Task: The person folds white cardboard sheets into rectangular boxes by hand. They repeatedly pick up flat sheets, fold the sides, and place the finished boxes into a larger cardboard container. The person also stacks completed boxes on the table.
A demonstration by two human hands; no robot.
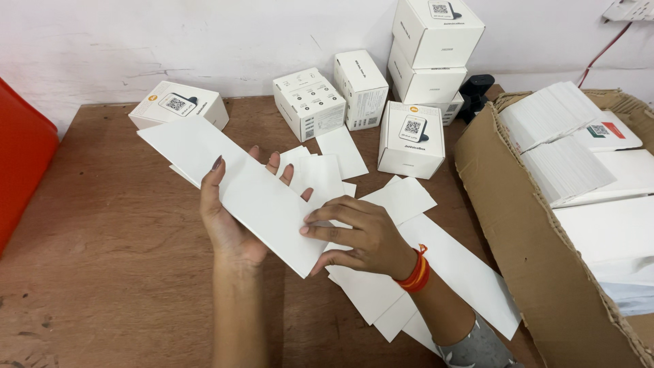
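Observation:
My left hand (228, 225) holds a long flat white cardboard sheet (225, 180) from beneath, tilted above the wooden table (102, 238), thumb on its near-left edge. My right hand (357, 235), with a red-orange band at the wrist, pinches the sheet's lower right end with fingertips on top. Under my right hand lie more flat white card sheets (449, 266), spread over the table.
Several small white printed boxes (411, 138) stand at the back, two stacked (430, 51) against the wall. An open brown carton (518, 225) on the right holds stacks of white cards (565, 167). A red object (20, 157) sits at the left edge.

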